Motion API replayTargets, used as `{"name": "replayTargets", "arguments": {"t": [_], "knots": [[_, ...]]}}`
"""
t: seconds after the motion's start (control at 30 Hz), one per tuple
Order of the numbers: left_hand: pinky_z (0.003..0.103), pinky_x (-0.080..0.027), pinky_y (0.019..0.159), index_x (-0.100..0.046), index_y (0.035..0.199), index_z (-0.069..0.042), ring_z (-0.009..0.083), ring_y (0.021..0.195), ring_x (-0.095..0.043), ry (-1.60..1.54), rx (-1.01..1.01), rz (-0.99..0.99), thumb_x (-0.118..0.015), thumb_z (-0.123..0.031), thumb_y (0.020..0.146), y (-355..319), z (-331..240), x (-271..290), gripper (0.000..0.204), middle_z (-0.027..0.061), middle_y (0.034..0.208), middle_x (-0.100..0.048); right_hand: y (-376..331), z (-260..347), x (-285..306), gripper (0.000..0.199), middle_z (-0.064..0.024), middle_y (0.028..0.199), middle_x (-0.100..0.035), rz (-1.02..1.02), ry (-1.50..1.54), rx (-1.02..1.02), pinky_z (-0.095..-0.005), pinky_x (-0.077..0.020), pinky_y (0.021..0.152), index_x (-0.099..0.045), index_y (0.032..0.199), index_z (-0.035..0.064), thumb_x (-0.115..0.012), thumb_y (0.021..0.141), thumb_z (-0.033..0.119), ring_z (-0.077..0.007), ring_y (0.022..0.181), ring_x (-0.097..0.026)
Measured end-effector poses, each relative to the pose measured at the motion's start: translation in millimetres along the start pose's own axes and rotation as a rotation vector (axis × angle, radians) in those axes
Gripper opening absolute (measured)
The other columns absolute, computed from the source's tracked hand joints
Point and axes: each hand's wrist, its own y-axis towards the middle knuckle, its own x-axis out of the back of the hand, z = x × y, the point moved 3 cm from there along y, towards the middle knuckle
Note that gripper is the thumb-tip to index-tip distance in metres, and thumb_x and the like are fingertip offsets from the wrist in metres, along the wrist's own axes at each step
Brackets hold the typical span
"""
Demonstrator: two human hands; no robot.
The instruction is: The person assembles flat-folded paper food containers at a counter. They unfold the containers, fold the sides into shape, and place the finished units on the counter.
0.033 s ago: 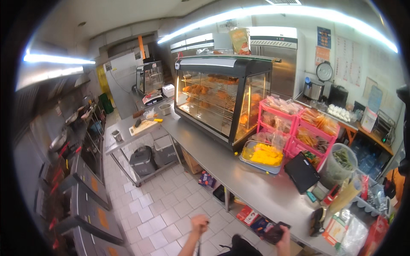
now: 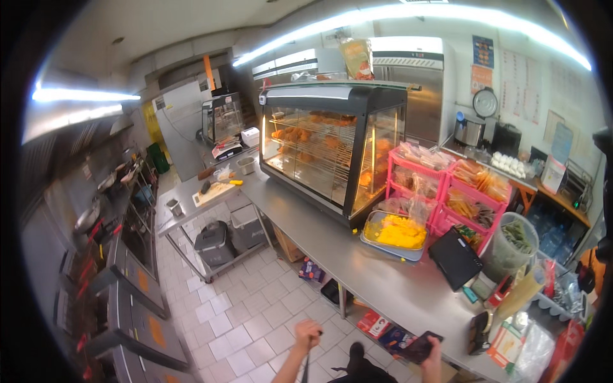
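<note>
In front of me, over the tiled floor, my left hand (image 2: 308,334) is closed round a thin dark strap (image 2: 306,369); what it belongs to is out of sight. My right hand (image 2: 432,354) grips a dark flat phone (image 2: 421,346) beside the near edge of the steel table (image 2: 377,290). Neither hand touches the table. On its top sit a tray of yellow shredded food (image 2: 399,231), a black tablet-like slab (image 2: 454,257) and a glass warming cabinet (image 2: 313,150) with fried food inside.
Pink baskets (image 2: 418,156) of packets and a clear bucket (image 2: 511,249) crowd the table's right part. A lower cart (image 2: 163,220) stands ahead left. Fryers (image 2: 137,313) line the left side. Boxes (image 2: 377,325) lie below the table edge.
My left hand has moved slightly right. My right hand, with the phone, has risen a little and shifted right. My dark shoe shows more fully below.
</note>
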Motion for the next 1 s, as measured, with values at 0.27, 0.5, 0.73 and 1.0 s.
{"name": "replayTargets", "arguments": {"t": [0.27,0.5,0.73,1.0], "knots": [[0.035,-0.041,0.045,-0.051,0.059,-0.011,0.0235,0.046,-0.054,-0.124,-0.085,-0.231,-0.045,-0.020,0.096,139.6,135.1,-65.9,0.039,0.0039,0.054,-0.053,94.8,50.8,-108.2,0.044,-0.0210,0.095,-0.061,0.020,0.094,0.292,-0.0500,-0.0500,0.082,-0.051,0.107,-0.0039,-0.058,0.080,0.030,-0.0387,0.087,-0.060],[0.029,-0.034,0.046,-0.047,0.053,-0.012,0.0128,0.044,-0.043,-0.228,0.809,-0.452,-0.031,-0.044,0.101,243.3,321.9,-77.3,0.060,0.0009,0.045,-0.042,163.5,47.9,-232.3,0.052,-0.0216,0.104,-0.061,0.182,-0.057,0.207,-0.0509,-0.0508,0.085,-0.049,0.115,-0.0051,-0.054,0.084,0.036,-0.0382,0.093,-0.062],[0.033,-0.041,0.085,-0.055,0.108,-0.001,0.0219,0.098,-0.053,-0.462,0.671,-0.631,-0.033,-0.041,0.101,415.7,494.6,-135.0,0.045,0.0150,0.108,-0.056,148.6,59.1,-237.2,0.053,-0.0190,0.109,-0.062,0.109,0.193,0.547,-0.0493,-0.0519,0.085,-0.050,0.117,-0.0033,-0.053,0.087,0.040,-0.0360,0.095,-0.063],[0.043,-0.034,0.106,-0.040,0.136,0.003,0.0369,0.127,-0.042,0.192,0.200,-0.664,-0.042,-0.027,0.099,499.7,521.7,-247.4,0.047,0.0241,0.139,-0.042,99.5,-10.2,-181.1,0.053,-0.0217,0.107,-0.062,-0.263,0.503,0.951,-0.0531,-0.0515,0.083,-0.048,0.118,-0.0017,-0.052,0.087,0.041,-0.0381,0.094,-0.063]]}}
